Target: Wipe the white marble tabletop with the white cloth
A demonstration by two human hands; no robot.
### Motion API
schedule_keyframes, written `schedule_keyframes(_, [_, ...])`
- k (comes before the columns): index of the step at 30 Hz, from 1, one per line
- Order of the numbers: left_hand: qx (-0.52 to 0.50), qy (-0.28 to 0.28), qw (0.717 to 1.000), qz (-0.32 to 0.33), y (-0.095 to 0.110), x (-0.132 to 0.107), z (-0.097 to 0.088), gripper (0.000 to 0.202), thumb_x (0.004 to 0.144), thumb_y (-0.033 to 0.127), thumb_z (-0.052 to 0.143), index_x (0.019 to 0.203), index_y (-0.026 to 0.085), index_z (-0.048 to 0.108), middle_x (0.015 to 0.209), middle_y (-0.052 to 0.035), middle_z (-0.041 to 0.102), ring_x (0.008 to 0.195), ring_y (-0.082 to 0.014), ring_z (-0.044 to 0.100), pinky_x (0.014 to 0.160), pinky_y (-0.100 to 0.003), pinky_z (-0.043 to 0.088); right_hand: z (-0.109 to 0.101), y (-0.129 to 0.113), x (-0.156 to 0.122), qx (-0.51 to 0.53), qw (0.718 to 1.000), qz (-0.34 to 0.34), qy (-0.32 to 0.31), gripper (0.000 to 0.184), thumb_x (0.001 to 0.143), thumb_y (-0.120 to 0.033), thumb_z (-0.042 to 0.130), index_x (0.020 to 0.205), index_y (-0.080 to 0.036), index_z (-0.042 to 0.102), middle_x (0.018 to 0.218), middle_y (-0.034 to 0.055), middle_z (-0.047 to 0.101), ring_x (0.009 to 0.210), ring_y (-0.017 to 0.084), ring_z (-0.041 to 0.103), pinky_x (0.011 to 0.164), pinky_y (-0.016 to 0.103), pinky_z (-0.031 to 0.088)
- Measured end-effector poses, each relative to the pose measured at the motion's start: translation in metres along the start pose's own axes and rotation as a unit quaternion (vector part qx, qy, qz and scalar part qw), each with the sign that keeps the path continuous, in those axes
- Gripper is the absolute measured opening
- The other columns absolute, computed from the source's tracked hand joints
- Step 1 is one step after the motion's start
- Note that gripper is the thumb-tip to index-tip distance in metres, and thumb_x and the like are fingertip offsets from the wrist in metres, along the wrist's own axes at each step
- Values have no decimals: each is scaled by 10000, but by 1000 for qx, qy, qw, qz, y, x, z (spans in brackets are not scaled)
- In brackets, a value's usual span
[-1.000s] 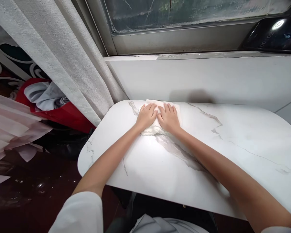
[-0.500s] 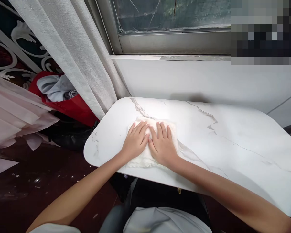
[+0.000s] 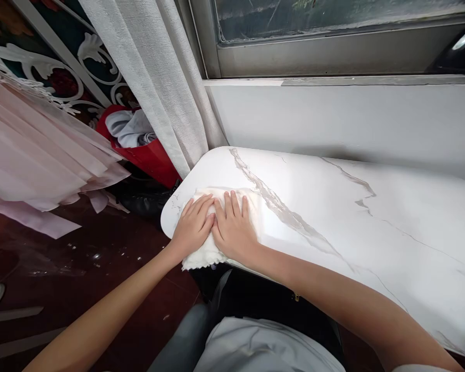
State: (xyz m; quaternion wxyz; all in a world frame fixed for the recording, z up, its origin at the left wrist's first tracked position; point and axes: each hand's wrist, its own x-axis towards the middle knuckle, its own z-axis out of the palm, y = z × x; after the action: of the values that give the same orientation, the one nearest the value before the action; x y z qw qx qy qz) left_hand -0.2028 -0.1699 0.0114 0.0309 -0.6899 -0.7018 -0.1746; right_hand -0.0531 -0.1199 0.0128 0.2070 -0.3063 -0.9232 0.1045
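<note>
A white folded cloth (image 3: 251, 204) lies on the near left corner of a white marble-patterned table (image 3: 333, 206), its edge hanging a little over the front rim. My left hand (image 3: 191, 227) and my right hand (image 3: 232, 227) lie flat on the cloth side by side, thumbs touching, fingers stretched out and pressing down. Neither hand grips anything.
A grey curtain (image 3: 155, 72) hangs at the table's left back corner, below a window (image 3: 313, 31). A red bag (image 3: 147, 152) with grey clothes stands on the dark floor at left, beside pink pleated fabric (image 3: 34, 160). A dark device (image 3: 457, 51) rests on the sill.
Both hands have slid the cloth from the far edge of the table toward me, down to the near left corner. The view has shifted with them.
</note>
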Motion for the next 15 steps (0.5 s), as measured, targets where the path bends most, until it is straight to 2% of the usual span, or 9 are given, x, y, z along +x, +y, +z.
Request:
schedule_keyframes(5, [-4,-10,1000,-12,-23,26,1,442,970,331,259,1334,184,463,1433,-105,523,1361,-220,435,1190,-479,241,14,8,33,10,1000,5,7,569,982,-283,334,1477,-2,362,1533,269,330,1455,370,226,1173,598,84])
schedule_keyframes(8, [-24,-9,1000,-15,-35,59,7,441,954,336,285,1316,184,486,1418,-93,540,1352,-218,444,1193,-462,237,18,23,57,10,999,27,15,557,974,-274,343,1465,-16,387,1531,260,341,1451,351,248,1176,586,67])
schedule_keyframes(12, [-64,-7,998,7,-46,109,18,416,931,315,325,1282,219,526,1377,-39,582,1308,-195,491,1197,-427,237,20,47,86,-5,994,81,68,539,951,-261,381,1447,-55,416,1567,246,273,1469,357,185,1157,619,26])
schedule_keyframes(15, [-81,-8,996,26,-53,144,29,420,923,314,341,1272,206,548,1364,-32,596,1295,-187,506,1200,-394,232,23,65,106,-13,988,127,85,529,940,-272,397,1409,-35,454,1549,257,303,1459,365,204,1159,598,56])
